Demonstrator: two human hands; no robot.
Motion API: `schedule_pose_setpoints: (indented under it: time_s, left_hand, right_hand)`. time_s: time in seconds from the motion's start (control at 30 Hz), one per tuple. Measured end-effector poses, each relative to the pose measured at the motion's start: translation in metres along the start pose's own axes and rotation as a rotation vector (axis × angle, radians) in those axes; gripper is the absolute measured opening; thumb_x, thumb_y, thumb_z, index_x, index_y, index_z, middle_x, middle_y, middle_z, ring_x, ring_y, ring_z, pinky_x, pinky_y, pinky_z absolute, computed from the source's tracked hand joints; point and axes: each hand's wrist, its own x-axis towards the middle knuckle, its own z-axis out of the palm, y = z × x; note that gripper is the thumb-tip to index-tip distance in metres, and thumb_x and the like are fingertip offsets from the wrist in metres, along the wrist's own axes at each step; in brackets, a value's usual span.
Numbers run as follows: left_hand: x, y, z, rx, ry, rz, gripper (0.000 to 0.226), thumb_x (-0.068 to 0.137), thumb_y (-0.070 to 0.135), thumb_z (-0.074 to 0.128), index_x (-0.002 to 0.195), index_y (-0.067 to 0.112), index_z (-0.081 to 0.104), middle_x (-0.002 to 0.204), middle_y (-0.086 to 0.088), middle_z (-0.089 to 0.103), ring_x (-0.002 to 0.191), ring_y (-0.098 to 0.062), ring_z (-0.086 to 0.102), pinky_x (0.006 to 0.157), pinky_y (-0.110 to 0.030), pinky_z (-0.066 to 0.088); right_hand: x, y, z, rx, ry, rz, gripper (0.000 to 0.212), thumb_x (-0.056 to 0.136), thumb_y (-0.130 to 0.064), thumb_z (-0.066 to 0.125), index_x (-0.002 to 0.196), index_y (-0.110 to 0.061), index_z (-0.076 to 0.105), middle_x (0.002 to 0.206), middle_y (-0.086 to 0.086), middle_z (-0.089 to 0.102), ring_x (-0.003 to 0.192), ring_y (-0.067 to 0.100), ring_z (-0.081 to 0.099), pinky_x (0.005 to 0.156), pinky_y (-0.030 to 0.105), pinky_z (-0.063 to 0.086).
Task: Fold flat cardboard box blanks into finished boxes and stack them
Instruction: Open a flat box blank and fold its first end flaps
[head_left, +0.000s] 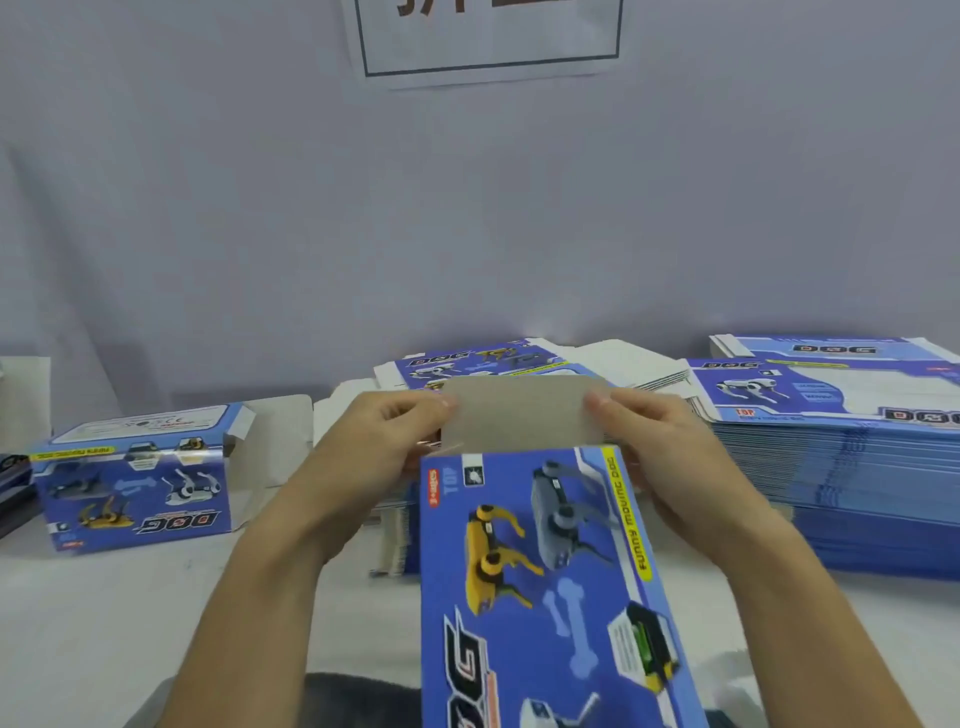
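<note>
I hold a blue box (545, 587) up between my hands, its grey end flap (522, 413) standing at the far end. My left hand (379, 441) pinches the flap's left edge and my right hand (660, 447) its right edge. A finished box (135, 483) sits beyond my left hand; the stack of flat blanks (841, 467) is beside my right.

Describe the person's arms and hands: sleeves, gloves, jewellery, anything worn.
Both forearms are bare up to the frame's lower edge; no sleeve shows. The left hand and right hand wear no gloves. No ring, watch or bracelet is visible on either, and no markings show. Fingernails look short and unpainted.
</note>
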Motion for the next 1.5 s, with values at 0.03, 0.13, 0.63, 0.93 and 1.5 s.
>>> schedule_pose_setpoints:
  time_s: [0.03,0.13,0.63,0.93,1.5]
  left_hand:
    - [0.000,0.001,-0.002,0.013,-0.005,0.022,0.028,0.097,0.032,0.058,0.092,0.009,0.074,0.086,-0.001,0.077,0.076,-0.013,0.074,0.061,-0.021,0.057]
    - [-0.003,0.006,0.002,-0.042,-0.012,0.102,0.029,0.088,0.033,0.063,0.112,0.019,0.070,0.097,-0.004,0.078,0.084,-0.020,0.076,0.061,-0.024,0.059]
    - [-0.010,0.023,0.019,-0.141,0.022,0.370,0.034,0.081,0.026,0.066,0.111,0.043,0.066,0.080,-0.003,0.078,0.064,-0.015,0.074,0.050,-0.020,0.055]
    - [-0.012,0.023,0.021,-0.096,0.104,0.451,0.012,0.085,0.014,0.066,0.093,0.022,0.070,0.068,0.003,0.075,0.051,-0.008,0.067,0.044,-0.014,0.047]
    - [-0.025,0.029,0.010,0.142,-0.661,0.110,0.040,0.080,0.016,0.079,0.113,0.034,0.064,0.109,0.008,0.076,0.095,-0.008,0.073,0.076,-0.019,0.056]
  right_hand:
    - [0.000,-0.002,-0.002,0.044,-0.016,-0.053,0.027,0.102,-0.023,0.054,0.096,-0.012,0.078,0.088,0.010,0.075,0.072,0.020,0.069,0.057,0.021,0.054]
    - [-0.003,-0.003,-0.004,0.072,-0.015,-0.216,0.018,0.097,-0.021,0.060,0.103,-0.020,0.077,0.100,0.008,0.078,0.087,0.023,0.075,0.069,0.030,0.061]
    - [-0.020,-0.033,0.013,0.141,0.108,-0.365,0.023,0.082,-0.017,0.073,0.097,-0.035,0.076,0.086,0.003,0.079,0.063,0.016,0.071,0.052,0.026,0.056]
    - [-0.019,-0.035,0.019,0.125,0.177,-0.392,0.035,0.087,0.001,0.070,0.080,-0.033,0.078,0.076,0.001,0.077,0.058,0.014,0.066,0.051,0.028,0.056]
    - [-0.022,-0.040,-0.032,0.390,0.751,-0.290,0.032,0.094,-0.008,0.053,0.111,-0.027,0.073,0.086,-0.002,0.071,0.079,0.021,0.068,0.080,0.041,0.054]
